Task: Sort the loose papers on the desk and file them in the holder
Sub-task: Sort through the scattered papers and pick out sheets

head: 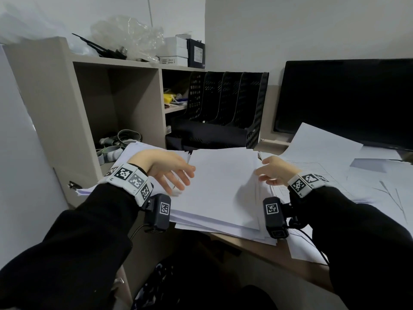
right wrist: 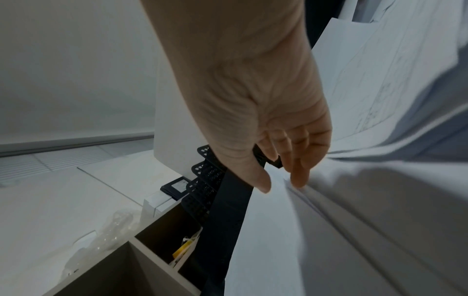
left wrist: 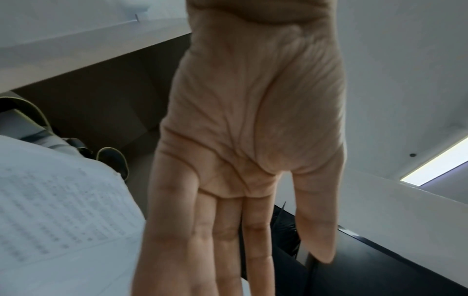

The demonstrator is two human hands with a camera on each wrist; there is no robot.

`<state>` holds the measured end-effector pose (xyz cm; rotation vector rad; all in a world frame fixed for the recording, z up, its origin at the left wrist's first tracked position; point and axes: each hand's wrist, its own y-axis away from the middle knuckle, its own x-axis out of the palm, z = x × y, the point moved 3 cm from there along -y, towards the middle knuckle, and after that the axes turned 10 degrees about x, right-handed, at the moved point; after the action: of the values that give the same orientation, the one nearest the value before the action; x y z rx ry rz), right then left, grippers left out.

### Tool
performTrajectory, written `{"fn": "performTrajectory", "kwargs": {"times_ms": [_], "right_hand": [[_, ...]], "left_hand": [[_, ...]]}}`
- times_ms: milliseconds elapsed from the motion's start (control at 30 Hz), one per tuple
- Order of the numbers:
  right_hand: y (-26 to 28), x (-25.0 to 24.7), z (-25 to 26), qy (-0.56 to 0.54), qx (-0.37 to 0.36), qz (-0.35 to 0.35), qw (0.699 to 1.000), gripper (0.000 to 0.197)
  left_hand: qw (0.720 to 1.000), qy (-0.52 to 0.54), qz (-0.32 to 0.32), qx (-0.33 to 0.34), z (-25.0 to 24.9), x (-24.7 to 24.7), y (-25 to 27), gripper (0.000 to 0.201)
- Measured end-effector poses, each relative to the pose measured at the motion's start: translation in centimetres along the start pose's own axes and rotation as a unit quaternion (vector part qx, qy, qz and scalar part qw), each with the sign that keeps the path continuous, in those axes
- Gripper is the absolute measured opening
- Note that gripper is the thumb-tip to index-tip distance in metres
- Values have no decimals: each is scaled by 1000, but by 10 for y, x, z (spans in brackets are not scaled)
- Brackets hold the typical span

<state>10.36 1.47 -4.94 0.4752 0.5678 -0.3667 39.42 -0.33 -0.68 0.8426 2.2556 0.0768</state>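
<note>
A thick stack of white papers (head: 219, 186) lies in front of me on the desk, overhanging its front edge. My left hand (head: 183, 180) is at the stack's left edge, palm turned inward and fingers straight, holding nothing; the left wrist view shows the same flat palm (left wrist: 258, 240) beside a printed sheet (left wrist: 55, 210). My right hand (head: 262, 173) is at the right edge, its relaxed fingertips (right wrist: 298, 180) touching the paper's edge without pinching it. The black mesh file holder (head: 223, 108) stands behind the stack, its slots showing no papers.
More loose sheets (head: 357, 186) cover the desk to the right, and one sheet (head: 324, 148) leans against the dark monitor (head: 346, 99). A beige shelf unit (head: 116, 104) with straps and clutter stands at the left. Boxes and a plastic bag (head: 134, 36) sit on top of it.
</note>
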Motion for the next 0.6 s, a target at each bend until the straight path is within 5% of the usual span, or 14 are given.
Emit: {"fn": "performTrajectory", "kwargs": {"times_ms": [200, 367, 600], "right_hand": [[1, -41, -16, 17, 5, -47, 999, 10], [11, -85, -39, 84, 43, -106, 990, 42], [20, -139, -89, 115, 114, -140, 977, 50]], "left_hand": [[997, -39, -7, 59, -58, 2, -6, 33], [991, -68, 12, 114, -119, 26, -26, 35], [988, -60, 48, 136, -165, 90, -81, 53]]}}
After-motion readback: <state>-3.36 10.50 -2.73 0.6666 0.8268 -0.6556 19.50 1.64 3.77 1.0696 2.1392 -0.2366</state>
